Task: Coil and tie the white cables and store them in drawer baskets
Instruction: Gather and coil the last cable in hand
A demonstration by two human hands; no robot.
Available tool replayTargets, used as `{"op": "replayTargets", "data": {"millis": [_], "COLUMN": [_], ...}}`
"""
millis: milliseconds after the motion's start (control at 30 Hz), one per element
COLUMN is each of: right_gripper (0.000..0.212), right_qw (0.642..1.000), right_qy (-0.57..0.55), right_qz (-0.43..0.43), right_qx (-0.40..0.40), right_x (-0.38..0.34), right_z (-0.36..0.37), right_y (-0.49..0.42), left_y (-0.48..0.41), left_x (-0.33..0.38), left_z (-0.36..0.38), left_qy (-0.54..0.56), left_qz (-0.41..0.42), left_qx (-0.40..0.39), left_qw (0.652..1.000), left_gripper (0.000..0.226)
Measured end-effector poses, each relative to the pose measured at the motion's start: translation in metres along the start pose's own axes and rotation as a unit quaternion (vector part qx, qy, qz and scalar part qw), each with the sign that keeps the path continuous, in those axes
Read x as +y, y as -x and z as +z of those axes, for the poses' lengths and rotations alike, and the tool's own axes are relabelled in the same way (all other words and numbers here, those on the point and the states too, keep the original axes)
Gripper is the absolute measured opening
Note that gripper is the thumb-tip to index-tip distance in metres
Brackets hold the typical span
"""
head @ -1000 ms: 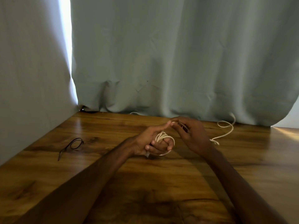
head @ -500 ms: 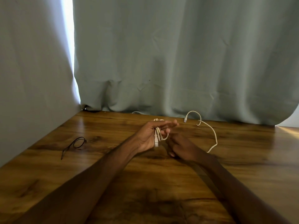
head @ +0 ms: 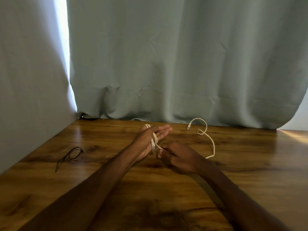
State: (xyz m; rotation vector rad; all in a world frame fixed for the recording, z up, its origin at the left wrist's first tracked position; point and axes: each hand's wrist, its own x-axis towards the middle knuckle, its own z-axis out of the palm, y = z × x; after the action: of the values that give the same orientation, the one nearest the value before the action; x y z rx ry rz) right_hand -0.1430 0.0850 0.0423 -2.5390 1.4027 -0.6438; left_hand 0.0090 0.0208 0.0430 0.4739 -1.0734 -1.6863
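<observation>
From the head camera, looks down along two bare forearms onto a wooden table (head: 250,164). Holds the left hand (head: 148,140) just above the middle of the tabletop, thumb side up, fingers (head: 164,131) straight, together and pointing away to the right. Carries several turns of the white cable (head: 213,145) wound round that palm, from the top edge of the hand down to the heel, with a pale connector (head: 152,146) hanging against the lower palm. Cannot tell whether the thumb presses on the turns.

Sets the right hand (head: 176,157) just right of and nearer than the left, knuckles up, fingers curled. Pinches the strand leaving the coil between thumb and fingertips, close beside the left palm.

Leaves the rest of the cable loose on the table to the right: out from behind the right hand, curving away toward the curtain (head: 166,64), through one small loop, then arching over to an end plug (head: 188,127) near the hem.

Shows a thin black tie (head: 73,153) well apart on the left of the table, lying in a loop with a straight tail. Faces the pale grey-green curtain at the far table edge, a plain wall (head: 25,80) to the left, a bright slit of daylight between the two.
</observation>
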Motion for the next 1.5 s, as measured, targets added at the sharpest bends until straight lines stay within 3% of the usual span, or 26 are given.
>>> {"op": "replayTargets", "data": {"millis": [100, 333, 533, 700, 800, 933, 1000, 1067, 1133, 1233, 1333, 1400, 1500], "right_gripper": [0.026, 0.035, 0.022, 0.02, 0.017, 0.019, 0.027, 0.027, 0.027, 0.029, 0.027, 0.026, 0.031], "right_qw": [1.0, 0.996, 0.992, 0.99, 0.988, 0.979, 0.973, 0.962, 0.948, 0.931, 0.919, 0.924, 0.959], "right_qy": [0.018, 0.003, -0.042, -0.03, -0.017, -0.006, 0.02, 0.044, 0.074, 0.104, 0.125, 0.125, 0.076], "right_qz": [0.001, -0.023, -0.047, -0.073, -0.091, -0.102, -0.104, -0.11, -0.112, -0.109, -0.1, -0.087, -0.036], "right_qx": [0.0, 0.09, 0.111, 0.116, 0.126, 0.176, 0.207, 0.244, 0.289, 0.333, 0.361, 0.352, 0.272], "right_x": [0.001, -0.002, -0.008, -0.008, -0.008, -0.005, -0.002, 0.0, 0.004, 0.01, 0.016, 0.024, 0.041], "right_z": [-0.003, -0.015, -0.018, -0.019, -0.02, -0.021, -0.024, -0.027, -0.03, -0.036, -0.038, -0.039, -0.038], "right_y": [0.001, 0.001, 0.006, 0.007, 0.007, 0.006, 0.006, 0.006, 0.007, 0.008, 0.007, 0.007, 0.009], "left_y": [-0.007, -0.024, -0.024, -0.021, -0.019, -0.019, -0.015, -0.003, 0.007, 0.017, 0.016, 0.013, 0.014], "left_x": [-0.004, 0.007, -0.003, -0.004, -0.006, -0.014, -0.015, -0.01, -0.005, -0.003, -0.004, -0.003, 0.005], "left_z": [-0.002, -0.035, -0.038, -0.033, -0.029, -0.035, -0.033, -0.016, -0.003, 0.007, 0.014, 0.014, 0.014], "left_qy": [-0.026, -0.089, -0.161, -0.182, -0.211, -0.346, -0.373, -0.346, -0.339, -0.315, -0.243, -0.193, -0.127], "left_qz": [0.013, 0.064, 0.061, 0.071, 0.061, 0.03, 0.031, 0.028, 0.011, -0.074, -0.158, -0.184, -0.184], "left_qx": [0.04, 0.2, 0.17, 0.138, 0.124, 0.064, -0.002, -0.081, -0.126, -0.148, -0.27, -0.335, -0.352], "left_qw": [0.999, 0.974, 0.97, 0.971, 0.968, 0.936, 0.927, 0.934, 0.932, 0.935, 0.918, 0.904, 0.909], "left_gripper": [0.007, 0.006, 0.036, 0.011, 0.025, 0.054, 0.045, 0.032, 0.037, 0.066, 0.104, 0.112, 0.1]}}
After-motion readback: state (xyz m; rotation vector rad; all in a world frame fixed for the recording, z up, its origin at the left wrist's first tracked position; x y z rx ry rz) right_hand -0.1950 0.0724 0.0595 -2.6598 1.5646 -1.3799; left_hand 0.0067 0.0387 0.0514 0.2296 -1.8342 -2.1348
